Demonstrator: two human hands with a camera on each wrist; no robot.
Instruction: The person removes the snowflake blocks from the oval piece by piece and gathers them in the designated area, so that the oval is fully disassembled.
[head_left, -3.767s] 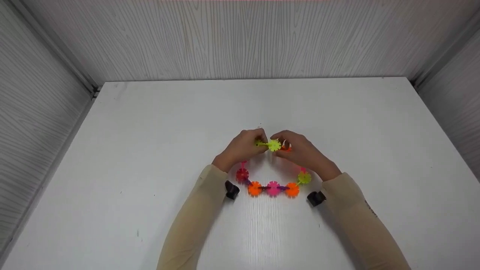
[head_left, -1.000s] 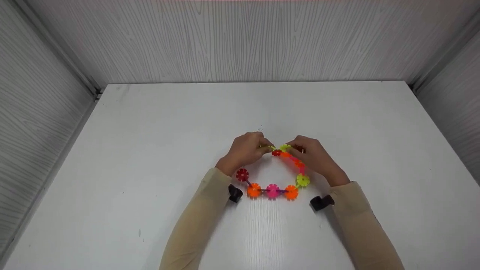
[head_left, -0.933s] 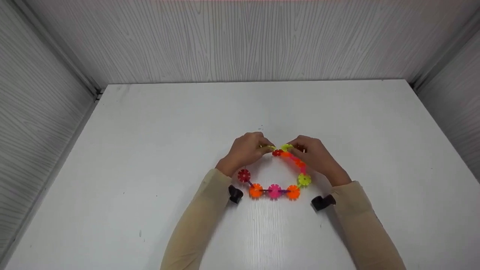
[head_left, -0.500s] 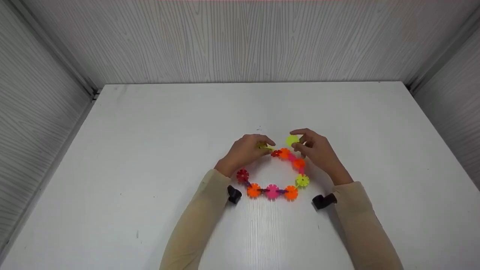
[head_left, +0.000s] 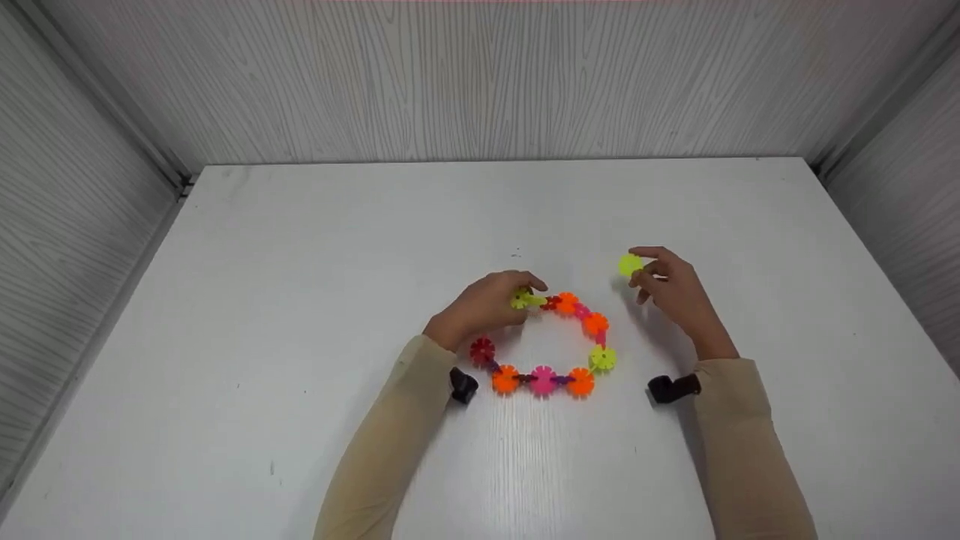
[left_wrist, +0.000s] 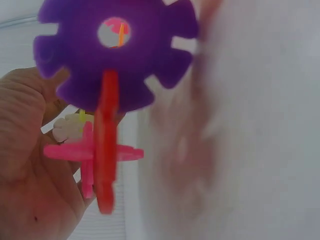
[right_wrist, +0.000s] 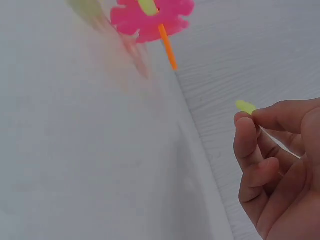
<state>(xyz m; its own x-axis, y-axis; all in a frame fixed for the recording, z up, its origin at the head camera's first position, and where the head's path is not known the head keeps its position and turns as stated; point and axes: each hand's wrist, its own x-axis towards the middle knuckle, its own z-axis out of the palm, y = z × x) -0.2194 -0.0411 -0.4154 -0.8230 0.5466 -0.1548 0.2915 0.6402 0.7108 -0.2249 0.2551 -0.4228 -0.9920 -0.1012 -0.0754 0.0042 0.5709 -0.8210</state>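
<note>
A ring of linked plastic snowflake discs [head_left: 543,380], orange, pink, red, purple and yellow, lies on the white table. My left hand [head_left: 487,304] is at its far left part, thumb and forefinger spread around a yellow-green disc [head_left: 520,299] of the ring. The palm hides part of the ring's left side. Apart from the ring, farther back to the right, my right hand [head_left: 675,289] pinches a loose yellow disc [head_left: 631,265] between thumb and fingers. Close up in the left wrist view stand a purple disc [left_wrist: 75,55] and a red disc [left_wrist: 106,150].
Black wrist mounts [head_left: 463,385] sit at both cuffs. The white table [head_left: 360,225] has a few small dark marks on it. Wood-grain panels [head_left: 480,82] stand behind it and at both sides.
My right hand has pulled the yellow disc away from the ring and carried it right and backward. My left thumb and forefinger have spread farther apart beside the ring.
</note>
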